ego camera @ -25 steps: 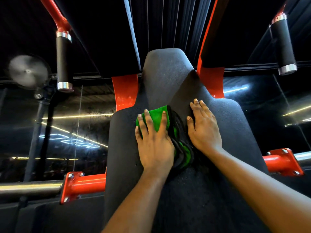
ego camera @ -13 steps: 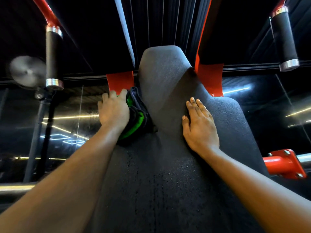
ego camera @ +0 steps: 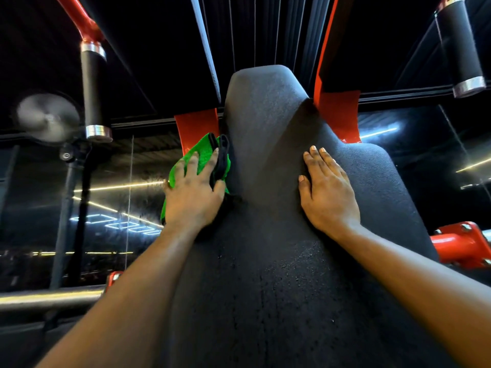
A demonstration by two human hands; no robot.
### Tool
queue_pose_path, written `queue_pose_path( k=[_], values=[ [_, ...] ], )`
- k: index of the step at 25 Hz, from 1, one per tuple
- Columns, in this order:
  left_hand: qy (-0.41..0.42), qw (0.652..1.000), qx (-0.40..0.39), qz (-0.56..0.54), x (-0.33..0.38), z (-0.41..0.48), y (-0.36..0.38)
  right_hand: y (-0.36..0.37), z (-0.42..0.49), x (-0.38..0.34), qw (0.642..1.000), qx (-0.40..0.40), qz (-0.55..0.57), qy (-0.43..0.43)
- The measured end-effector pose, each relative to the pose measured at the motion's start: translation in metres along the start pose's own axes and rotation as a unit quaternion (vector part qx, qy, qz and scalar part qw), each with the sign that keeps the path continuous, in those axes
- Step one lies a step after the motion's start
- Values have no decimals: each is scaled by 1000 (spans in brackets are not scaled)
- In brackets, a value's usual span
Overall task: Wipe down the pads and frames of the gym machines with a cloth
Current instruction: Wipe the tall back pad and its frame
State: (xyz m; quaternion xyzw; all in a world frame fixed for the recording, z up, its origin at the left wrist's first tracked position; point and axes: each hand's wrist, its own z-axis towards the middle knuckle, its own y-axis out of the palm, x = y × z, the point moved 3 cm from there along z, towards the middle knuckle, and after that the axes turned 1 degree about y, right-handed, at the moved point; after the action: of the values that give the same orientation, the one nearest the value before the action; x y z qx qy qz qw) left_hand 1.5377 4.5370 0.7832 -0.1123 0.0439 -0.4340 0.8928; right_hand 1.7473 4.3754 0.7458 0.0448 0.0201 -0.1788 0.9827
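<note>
We see a gym — black machine pad (ego camera: 279,235), red frame bracket (ego camera: 340,115), foam-grip handles (ego camera: 91,88), mirrored wall.

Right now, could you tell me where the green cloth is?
In the head view, the green cloth lies under the left hand, pressed against the left edge of the black pad, just below a red frame bracket.

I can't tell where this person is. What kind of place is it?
Most likely a gym. A padded machine backrest sits on a red steel frame, foam-gripped handles hang at each side, and the left hand presses a green cloth against the pad.
</note>
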Motion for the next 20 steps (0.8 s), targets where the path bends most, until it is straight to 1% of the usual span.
queue_pose_path(
  k=[2,4,7,10,12,18,20],
  values=[
    [-29,998,13,-48,-7,-8,-1,0,0,-2,1000,-1,-5,1],
    [-49,996,47,-60,-6,-34,0,-1,-1,-2,1000,-3,-13,6],
    [-32,997,72,-27,9,-99,10,-2,-3,-7,999,-9,-27,14],
    [-11,999,52,2,23,-146,21,-3,-4,-10,999,-15,-43,21],
    [-10,999,39,9,25,-137,21,-3,-4,-10,998,-17,-52,19],
    [8,999,24,32,19,-60,16,-2,-5,-9,998,-7,-53,16],
    [12,1000,12,24,16,-38,14,-1,-5,-9,999,-6,-51,15]
  ],
)
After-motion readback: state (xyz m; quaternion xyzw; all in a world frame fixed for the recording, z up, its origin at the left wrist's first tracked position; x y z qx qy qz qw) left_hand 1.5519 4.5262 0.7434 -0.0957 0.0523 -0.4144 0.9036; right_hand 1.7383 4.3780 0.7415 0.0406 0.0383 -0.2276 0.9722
